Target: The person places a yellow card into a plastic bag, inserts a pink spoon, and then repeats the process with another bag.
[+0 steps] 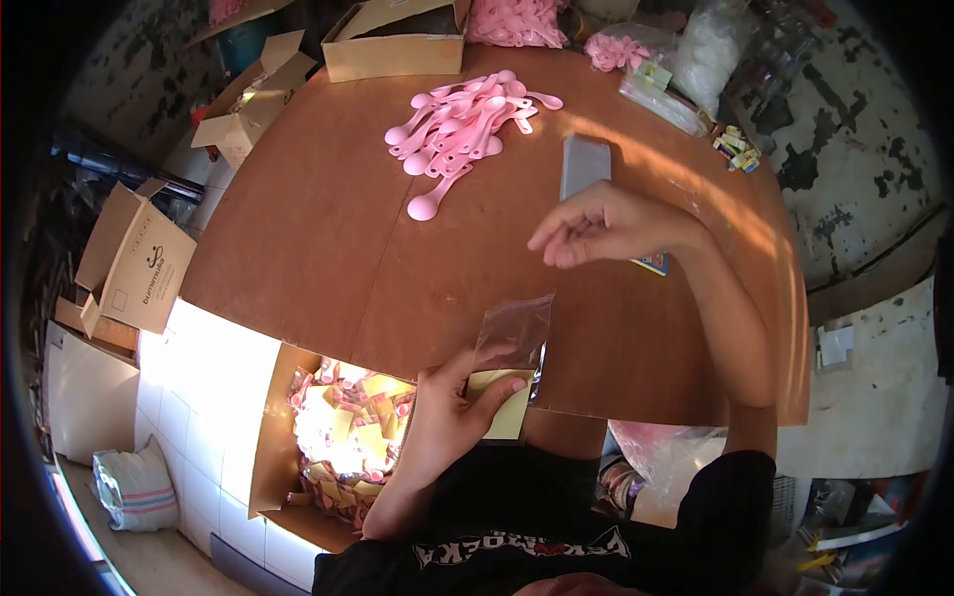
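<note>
My left hand (pixel 444 402) is closed at the table's near edge, its thumb pressed on a pale yellow card (pixel 509 417). A clear plastic bag (pixel 517 323) rises from the same grip, its upper part standing above the card. Over the table to the right is my right hand (pixel 601 226), fingers loosely bent and apart, with nothing visible in them. Just beyond it lies a grey, flat rectangular object (pixel 586 164), partly covered by the hand. A small blue and yellow item (pixel 653 262) shows beneath the wrist. Farther back, pink measuring spoons (pixel 467 124) lie heaped.
Left of my lap, an open carton (pixel 270 437) holds many small packets with yellow cards. An open cardboard box (pixel 393 58) and pink spoons in bags (pixel 517 22) line the far edge of the brown table (pixel 308 219). Small boxes (pixel 736 149) sit at the right edge.
</note>
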{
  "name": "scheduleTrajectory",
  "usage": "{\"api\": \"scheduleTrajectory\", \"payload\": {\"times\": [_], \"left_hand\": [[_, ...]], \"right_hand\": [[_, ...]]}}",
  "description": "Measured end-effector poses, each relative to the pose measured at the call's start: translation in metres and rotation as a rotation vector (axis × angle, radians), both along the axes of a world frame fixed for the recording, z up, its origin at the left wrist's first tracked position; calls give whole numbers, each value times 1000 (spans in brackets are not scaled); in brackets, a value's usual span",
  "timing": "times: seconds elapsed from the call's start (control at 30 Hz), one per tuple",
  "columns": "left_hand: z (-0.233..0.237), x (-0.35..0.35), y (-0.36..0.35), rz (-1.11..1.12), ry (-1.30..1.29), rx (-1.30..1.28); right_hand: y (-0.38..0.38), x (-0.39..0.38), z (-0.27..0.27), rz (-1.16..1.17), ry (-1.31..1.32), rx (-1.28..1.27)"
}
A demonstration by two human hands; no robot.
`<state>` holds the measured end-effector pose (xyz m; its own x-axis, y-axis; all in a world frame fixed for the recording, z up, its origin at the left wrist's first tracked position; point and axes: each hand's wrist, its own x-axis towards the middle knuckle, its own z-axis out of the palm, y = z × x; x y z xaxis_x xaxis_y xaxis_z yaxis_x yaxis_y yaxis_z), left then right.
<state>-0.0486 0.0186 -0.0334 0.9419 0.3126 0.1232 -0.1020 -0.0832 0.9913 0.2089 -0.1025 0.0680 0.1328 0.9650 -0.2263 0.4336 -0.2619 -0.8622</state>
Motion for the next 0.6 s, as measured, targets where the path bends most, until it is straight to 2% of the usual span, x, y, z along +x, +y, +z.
{"api": "scheduleTrajectory", "payload": {"times": [0.07,0.13,0.2,0.33,0.4,0.43,0.53,0.57,0.6], "left_hand": [[1,-3,2,12,-24,44],[7,-4,5,28,30,13],[11,-4,6,11,83,39],[4,0,8,-5,44,71],[7,0,11,-27,71,121],[11,0,11,-37,130,91],[-3,0,9,-20,54,51],[-3,0,9,-22,61,46],[-3,-1,9,-21,50,50]], "right_hand": [[27,69,-23,-261,-345,162],[51,130,-32,-448,-683,67],[69,170,-43,-594,-895,61],[94,234,-81,-700,-1035,131],[104,244,-90,-706,-961,18],[104,226,-73,-665,-960,-116],[106,238,-91,-746,-1020,-71],[105,244,-96,-744,-1015,-79],[104,248,-95,-668,-1121,-153]]}}
